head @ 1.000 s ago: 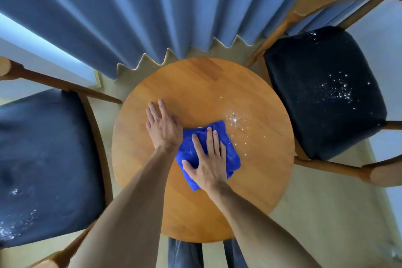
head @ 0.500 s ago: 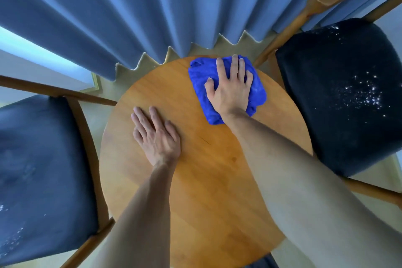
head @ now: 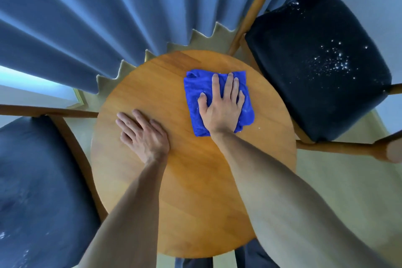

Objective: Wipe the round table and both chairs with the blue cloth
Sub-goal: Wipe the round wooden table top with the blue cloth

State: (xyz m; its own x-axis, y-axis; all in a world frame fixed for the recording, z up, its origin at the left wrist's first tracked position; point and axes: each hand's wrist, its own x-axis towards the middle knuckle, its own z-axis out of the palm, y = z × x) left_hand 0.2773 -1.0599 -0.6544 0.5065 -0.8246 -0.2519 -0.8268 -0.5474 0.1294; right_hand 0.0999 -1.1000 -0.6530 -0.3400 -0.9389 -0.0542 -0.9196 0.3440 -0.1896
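I press the blue cloth [head: 217,102] flat under my right hand [head: 221,109], left hand [head: 143,135] flat on the round table [head: 195,180]; the right-frame chair [head: 315,61] is still speckled.

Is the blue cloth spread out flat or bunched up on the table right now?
Bunched. The blue cloth sits as a thick, creased wad on the round table, with the right hand pressing flat on it.

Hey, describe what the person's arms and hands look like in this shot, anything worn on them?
Both forearms are bare as far as the frame shows: no sleeves, no gloves. The left hand and right hand show no rings, watch or bracelet on the fingers or wrists. Nails look short and unpainted. Any sleeve further up would lie outside the view.
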